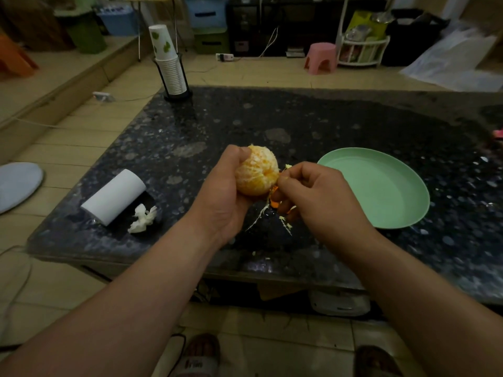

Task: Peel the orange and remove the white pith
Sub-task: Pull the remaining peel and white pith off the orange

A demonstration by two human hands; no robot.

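Note:
My left hand (221,194) holds a peeled orange (255,171) above the dark stone table, thumb on its top. The fruit shows pale segments with white pith threads over them. My right hand (315,197) is against the orange's right side, thumb and forefinger pinched on a bit of pith (287,167). Orange peel pieces (275,204) show under its fingers. Thin pith strands (261,216) lie on the table below the hands.
An empty green plate (381,189) sits right of my hands. A white paper roll (114,197) and a crumpled tissue (143,219) lie to the left. A holder with stacked paper cups (170,69) stands at the table's far left corner (174,96).

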